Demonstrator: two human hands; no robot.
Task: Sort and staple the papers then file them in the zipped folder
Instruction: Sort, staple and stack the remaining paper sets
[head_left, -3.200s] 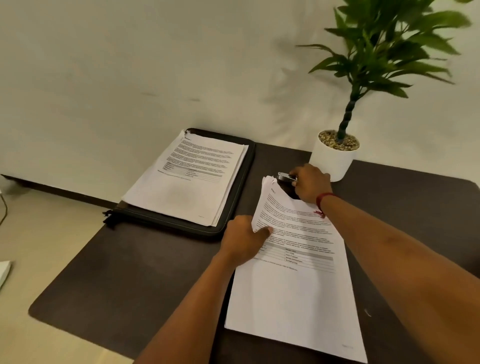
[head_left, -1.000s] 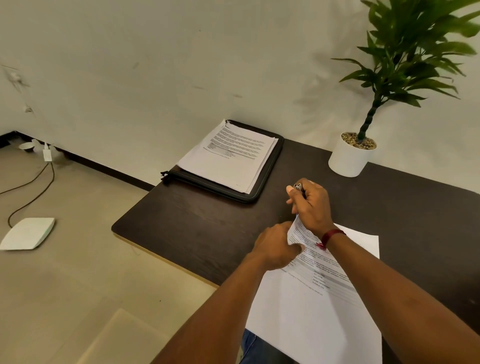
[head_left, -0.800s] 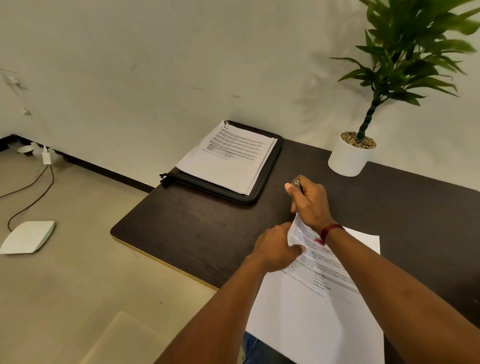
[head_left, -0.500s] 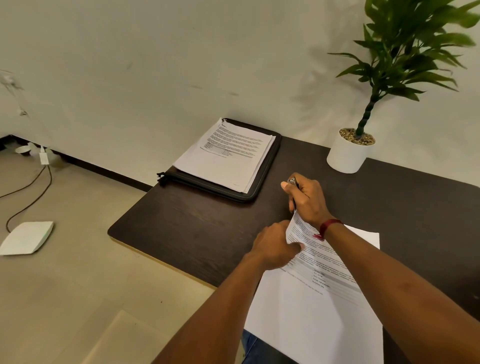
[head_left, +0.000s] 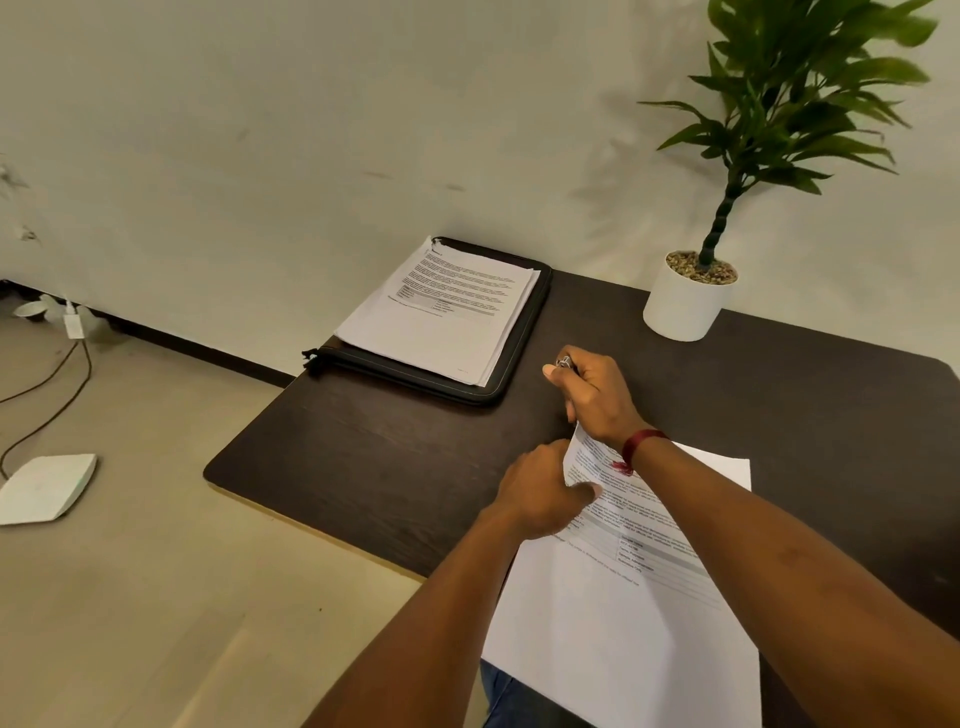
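A set of printed papers (head_left: 618, 608) lies in front of me, its near end hanging over the dark table's front edge. My left hand (head_left: 540, 493) pinches the papers at their upper left edge. My right hand (head_left: 597, 397) is closed around a small metal stapler (head_left: 563, 362) at the papers' top left corner; only the stapler's tip shows. A black zipped folder (head_left: 524, 358) lies at the table's back left with a stack of stapled papers (head_left: 441, 312) on top of it.
A potted green plant in a white pot (head_left: 683, 304) stands at the back by the wall. The dark table (head_left: 363, 457) ends at a rounded left corner. On the floor to the left lie a white device (head_left: 44, 486) and cables (head_left: 57, 400).
Since 3.2 s ago the papers and both hands have come nearer to me, away from the plant pot. Over the last second the right hand has stayed clenched on the stapler at the corner.
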